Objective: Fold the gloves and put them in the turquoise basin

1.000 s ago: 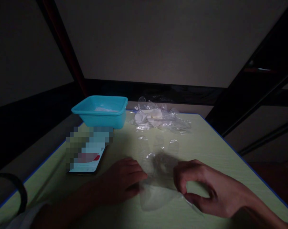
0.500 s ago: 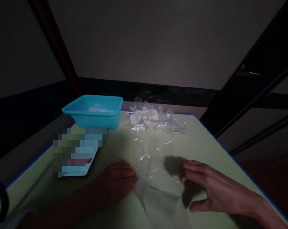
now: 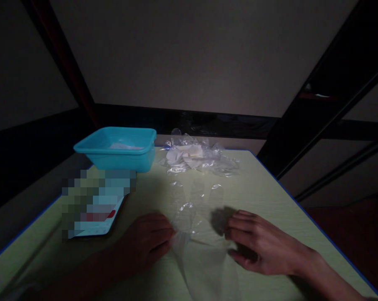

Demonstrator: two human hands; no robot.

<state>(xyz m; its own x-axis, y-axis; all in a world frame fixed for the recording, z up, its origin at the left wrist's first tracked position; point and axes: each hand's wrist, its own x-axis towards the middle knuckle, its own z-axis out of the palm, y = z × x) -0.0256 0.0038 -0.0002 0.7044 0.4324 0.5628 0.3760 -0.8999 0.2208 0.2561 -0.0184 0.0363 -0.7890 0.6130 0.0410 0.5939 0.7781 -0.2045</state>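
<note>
A clear plastic glove [image 3: 198, 248] is lying on the table [image 3: 257, 184] between the hands. The left hand's [image 3: 153, 236] fingers are apparently pinching its left edge; the right hand's [image 3: 257, 242] are curving beside the opposite edge, thumb parted, contact being unclear. The step in hand seems to be smoothing the glove; the next move is probably calling for a right-hand pinch. The phone [image 3: 102, 223] is showing no readable writing or brand.

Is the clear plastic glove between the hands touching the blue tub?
No, the clear glove lies on the table between the left hand and right hand, apart from the blue tub farther back.
</note>
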